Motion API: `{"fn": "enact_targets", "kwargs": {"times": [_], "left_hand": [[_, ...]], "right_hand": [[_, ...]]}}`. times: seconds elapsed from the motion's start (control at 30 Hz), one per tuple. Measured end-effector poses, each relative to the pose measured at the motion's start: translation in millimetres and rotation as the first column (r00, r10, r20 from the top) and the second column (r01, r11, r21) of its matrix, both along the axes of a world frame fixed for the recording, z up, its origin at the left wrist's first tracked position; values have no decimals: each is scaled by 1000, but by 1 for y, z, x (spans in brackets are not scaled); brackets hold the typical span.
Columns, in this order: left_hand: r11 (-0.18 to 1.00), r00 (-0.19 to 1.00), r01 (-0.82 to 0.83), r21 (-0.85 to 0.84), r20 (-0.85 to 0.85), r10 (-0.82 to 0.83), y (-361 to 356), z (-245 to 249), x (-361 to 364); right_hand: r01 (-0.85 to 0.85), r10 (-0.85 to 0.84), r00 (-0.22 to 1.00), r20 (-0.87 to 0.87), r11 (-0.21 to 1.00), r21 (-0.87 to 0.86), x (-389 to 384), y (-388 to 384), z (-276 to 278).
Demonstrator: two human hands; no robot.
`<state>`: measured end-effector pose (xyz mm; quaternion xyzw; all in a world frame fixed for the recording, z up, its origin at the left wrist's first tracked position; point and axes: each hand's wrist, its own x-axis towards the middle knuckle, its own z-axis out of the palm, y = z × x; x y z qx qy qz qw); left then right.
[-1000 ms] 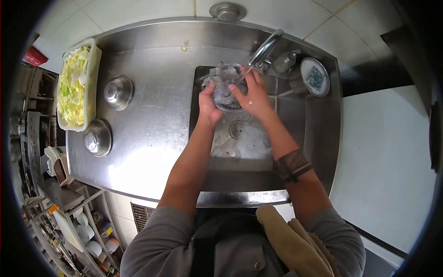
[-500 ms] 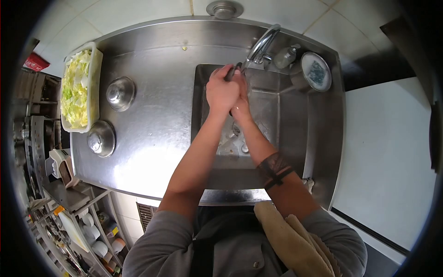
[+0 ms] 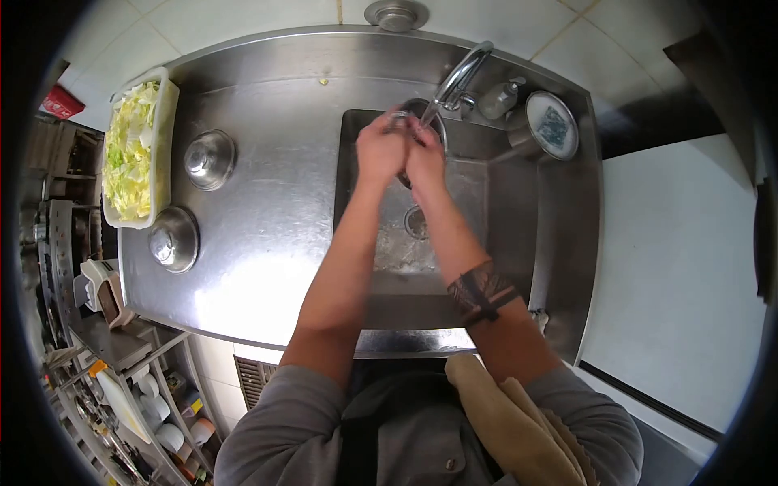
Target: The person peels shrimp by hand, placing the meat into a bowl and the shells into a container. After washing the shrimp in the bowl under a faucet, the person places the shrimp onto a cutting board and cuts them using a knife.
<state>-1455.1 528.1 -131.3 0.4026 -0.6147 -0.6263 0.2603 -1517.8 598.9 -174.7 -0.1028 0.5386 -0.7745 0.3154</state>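
Both hands close together on the bowl, right under the faucet spout.

Since a second ago the glass bowl has gone from held flat and open-side-up to tipped on edge, and the hands have come together; looks like rinsing or rubbing it in the stream. Left hand and right hand are curled narrow and pressed side by side, both gripping the bowl just below the faucet, over the sink. How the fingertips sit behind the bowl I cannot tell.
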Motion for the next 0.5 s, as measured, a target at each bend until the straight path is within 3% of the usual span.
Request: {"fn": "enact_targets", "kwargs": {"times": [0.03, 0.07, 0.1, 0.17, 0.2, 0.27, 0.33, 0.4, 0.43, 0.5], "left_hand": [[964, 973, -2, 265, -223, 63, -7, -32, 5], [862, 893, 55, 504, -410, 183, -10, -62, 5], [861, 891, 51, 507, -413, 190, -7, -67, 7], [683, 838, 67, 727, -413, 358, 3, -75, 14], [679, 836, 63, 731, -410, 365, 6, -82, 13], [698, 789, 116, 707, -493, 368, 10, -100, 3], [699, 797, 82, 710, -468, 383, 15, -97, -5], [667, 779, 110, 737, -480, 402, 17, -91, -12], [699, 760, 145, 700, -531, 374, 14, -95, -18], [640, 737, 115, 760, -497, 458, 16, -83, -29]], "right_hand": [[53, 76, 929, -362, 941, 334, -11, -1, -1], [51, 81, 927, -366, 941, 336, -16, -3, 7], [36, 57, 953, -297, 954, 297, -18, -7, 23], [3, 55, 967, -247, 974, 228, -32, -17, 19], [-2, 62, 967, -246, 972, 234, -35, -20, 22], [-97, 94, 994, 56, 994, 52, -38, -25, 40], [-111, 103, 990, 100, 991, 74, -40, -26, 47], [-270, 247, 958, 149, 948, 167, -43, -21, 57], [-271, 248, 958, 146, 948, 167, -38, -20, 70], [-275, 363, 928, -87, 824, 495, -21, -8, 92]]}}
